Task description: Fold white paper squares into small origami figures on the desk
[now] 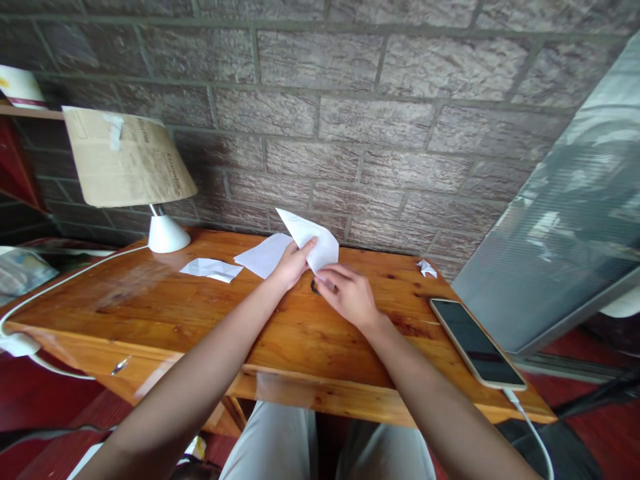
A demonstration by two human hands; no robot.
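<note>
So picture the desk [200,317] as a clock face, wall at 12 and the person's lap at 6. The folded white paper [320,243] is up around 12, tilted and off the wood, with a sharp point aimed toward 11. The left hand [293,265] has it in a mostly closed pinch, thumb flat on the near face, the other fingers tucked behind where I can't really see them. The right hand [353,292] is half curled with its fingertips at the bottom corner; can't tell if that's an actual pinch or just a touch. Looks to me like ordinary thin paper: weighs next to nothing, a bit springy, soft enough that a hard squeeze would leave a crease and a tug could tear it. Might be a little slick under dry fingers too. I'd grip it flat near the lower edge, where it's probably doubled and stiffer, and leave that skinny tip alone since it'd bend first. Loose white sheets [261,256] lie at 11, a paper strip [211,269] at 10, a small folded paper piece [427,268] at 2, and a phone [477,343] at 4.
</note>
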